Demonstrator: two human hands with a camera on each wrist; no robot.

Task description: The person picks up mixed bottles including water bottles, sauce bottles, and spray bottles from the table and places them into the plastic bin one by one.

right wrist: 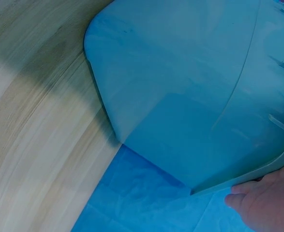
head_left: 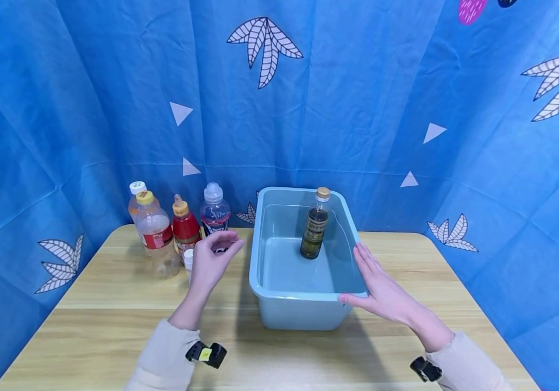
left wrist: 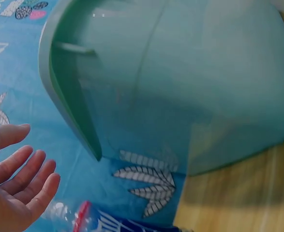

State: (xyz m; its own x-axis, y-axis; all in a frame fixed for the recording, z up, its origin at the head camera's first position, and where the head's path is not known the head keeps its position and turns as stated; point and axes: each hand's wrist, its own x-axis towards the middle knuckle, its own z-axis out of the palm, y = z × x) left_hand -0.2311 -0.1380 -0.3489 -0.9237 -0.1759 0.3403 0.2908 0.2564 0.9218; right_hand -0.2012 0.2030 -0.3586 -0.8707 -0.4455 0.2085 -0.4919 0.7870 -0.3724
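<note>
My left hand (head_left: 215,259) hovers left of a blue-green plastic bin (head_left: 303,315), fingers and thumb loosely curved with nothing between them. Just behind it stands a clear-capped bottle (head_left: 214,209) with a dark blue label, partly covered by the hand. In the left wrist view, the relaxed fingers (left wrist: 28,176) are apart from the bin's rim. My right hand (head_left: 382,288) rests at the bin's near right corner, fingers straight along the side rim and thumb at the front rim. Inside the bin, a gold-capped bottle of dark liquid (head_left: 315,225) stands slightly tilted toward the far right.
Left of the bin are a red sauce bottle (head_left: 186,225), a yellow-capped bottle with a red label (head_left: 157,239), a white-capped orange bottle (head_left: 134,206) and a small white-capped container (head_left: 188,259). A blue patterned curtain (head_left: 357,108) hangs behind the wooden table (head_left: 113,336).
</note>
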